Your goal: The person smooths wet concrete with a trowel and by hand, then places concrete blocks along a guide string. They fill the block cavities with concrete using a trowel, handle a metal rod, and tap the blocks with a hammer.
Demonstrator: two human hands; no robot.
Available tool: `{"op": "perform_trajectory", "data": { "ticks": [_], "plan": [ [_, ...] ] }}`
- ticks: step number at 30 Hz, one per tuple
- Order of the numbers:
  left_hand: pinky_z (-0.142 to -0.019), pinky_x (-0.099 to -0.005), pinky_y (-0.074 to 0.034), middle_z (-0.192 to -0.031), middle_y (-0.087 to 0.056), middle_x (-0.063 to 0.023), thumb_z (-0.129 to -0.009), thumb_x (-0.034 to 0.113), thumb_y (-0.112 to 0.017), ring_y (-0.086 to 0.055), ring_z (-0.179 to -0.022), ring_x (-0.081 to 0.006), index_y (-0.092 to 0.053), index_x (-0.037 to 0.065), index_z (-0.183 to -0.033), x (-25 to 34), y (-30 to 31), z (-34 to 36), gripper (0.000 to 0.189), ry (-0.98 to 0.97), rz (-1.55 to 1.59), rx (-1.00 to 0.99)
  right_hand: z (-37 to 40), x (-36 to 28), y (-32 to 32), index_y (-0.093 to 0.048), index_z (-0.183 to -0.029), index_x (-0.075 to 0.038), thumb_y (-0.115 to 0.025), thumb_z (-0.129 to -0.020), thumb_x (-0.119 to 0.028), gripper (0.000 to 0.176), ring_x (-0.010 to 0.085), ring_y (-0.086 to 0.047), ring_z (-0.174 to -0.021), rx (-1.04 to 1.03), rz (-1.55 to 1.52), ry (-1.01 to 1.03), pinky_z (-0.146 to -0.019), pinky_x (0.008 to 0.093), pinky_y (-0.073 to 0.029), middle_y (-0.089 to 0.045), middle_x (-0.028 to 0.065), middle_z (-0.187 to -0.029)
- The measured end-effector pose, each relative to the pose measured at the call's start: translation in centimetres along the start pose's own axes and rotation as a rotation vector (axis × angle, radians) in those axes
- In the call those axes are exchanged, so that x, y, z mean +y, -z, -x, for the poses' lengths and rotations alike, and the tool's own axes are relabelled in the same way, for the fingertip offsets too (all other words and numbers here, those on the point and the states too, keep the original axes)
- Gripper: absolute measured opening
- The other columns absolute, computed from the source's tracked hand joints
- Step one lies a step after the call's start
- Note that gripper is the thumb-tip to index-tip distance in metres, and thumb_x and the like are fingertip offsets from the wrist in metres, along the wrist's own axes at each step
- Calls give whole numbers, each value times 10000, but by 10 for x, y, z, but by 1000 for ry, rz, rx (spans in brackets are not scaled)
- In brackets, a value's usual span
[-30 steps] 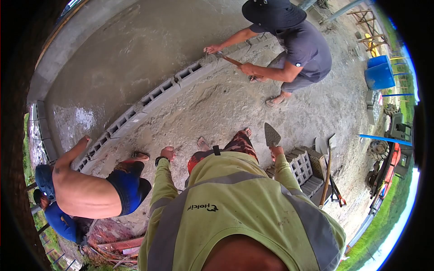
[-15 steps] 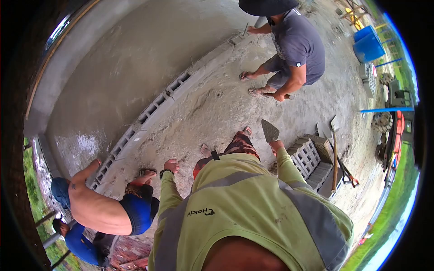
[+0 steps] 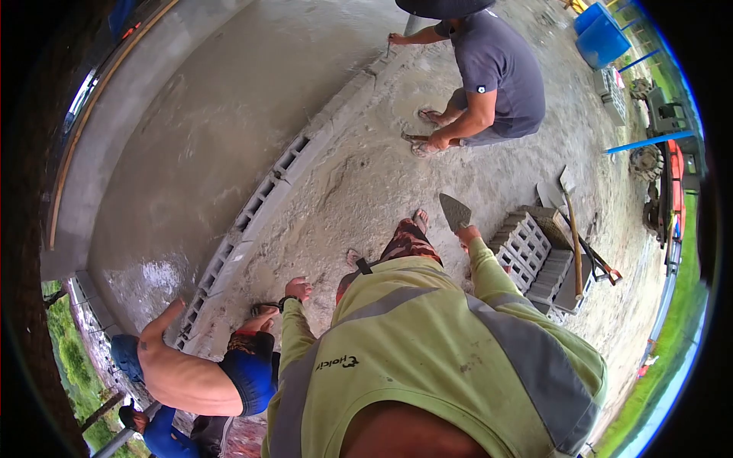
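My right hand (image 3: 468,236) is closed around the handle of a pointed trowel (image 3: 456,212), its grey blade angled forward over the ground. Beside my body, my left hand (image 3: 298,288) hangs with loosely bent fingers and nothing in it. A row of hollow concrete blocks (image 3: 265,188) runs along the edge of wet, smooth concrete (image 3: 206,153), ahead and to the left. To the right of the trowel stands a stack of hollow blocks (image 3: 525,256).
A co-worker in a grey shirt (image 3: 500,76) crouches ahead by the wall, holding a tool. A bare-backed person (image 3: 191,378) bends at the left, near a person in blue (image 3: 166,437). A shovel (image 3: 574,244) leans on the stack. Blue barrels (image 3: 602,38) stand farther right.
The co-worker in grey has crouched lower, and the tool in their hand is now near their feet. My view has shifted slightly; the trowel stays in my right hand.
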State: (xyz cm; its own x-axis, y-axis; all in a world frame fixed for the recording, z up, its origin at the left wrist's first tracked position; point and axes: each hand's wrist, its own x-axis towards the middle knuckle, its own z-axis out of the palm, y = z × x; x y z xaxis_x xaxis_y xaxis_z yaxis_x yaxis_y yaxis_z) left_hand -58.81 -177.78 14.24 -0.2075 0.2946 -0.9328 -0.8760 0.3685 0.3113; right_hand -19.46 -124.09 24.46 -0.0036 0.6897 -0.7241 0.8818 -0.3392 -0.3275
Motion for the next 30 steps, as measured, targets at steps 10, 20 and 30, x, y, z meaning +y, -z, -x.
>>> {"op": "perform_trajectory", "data": {
  "ticks": [10, 20, 30],
  "plan": [
    [-704, -477, -434, -1052, -628, -159, -906, 327, -511, -593, -781, -313, -565, 81, -1167, 6, -10, 13, 363, 29, 43, -4, -19, 18, -5, -652, -813, -3, -666, -877, -262, 267, 249, -559, -408, -33, 71, 38, -360, 411, -402, -588, 125, -575],
    [-618, -433, -421, -1004, -623, -162, -902, 297, -511, -561, -725, -296, -564, 91, -1130, 5, -14, 13, 312, -97, -107, 39, -1, 5, -5, -633, -764, 10, -695, -862, -243, 278, 233, -556, -428, 24, 37, -36, -356, 405, -396, -573, 119, -575],
    [-625, -437, -478, -1129, -663, -189, -886, 21, -522, -644, -755, -301, -566, 126, -1247, 7, 5, -3, 378, 94, 153, -66, 1, 9, -4, -618, -738, 3, -677, -869, -263, 302, 234, -560, -426, -16, 21, -31, -355, 397, -405, -580, 118, -579]
  ]
}}
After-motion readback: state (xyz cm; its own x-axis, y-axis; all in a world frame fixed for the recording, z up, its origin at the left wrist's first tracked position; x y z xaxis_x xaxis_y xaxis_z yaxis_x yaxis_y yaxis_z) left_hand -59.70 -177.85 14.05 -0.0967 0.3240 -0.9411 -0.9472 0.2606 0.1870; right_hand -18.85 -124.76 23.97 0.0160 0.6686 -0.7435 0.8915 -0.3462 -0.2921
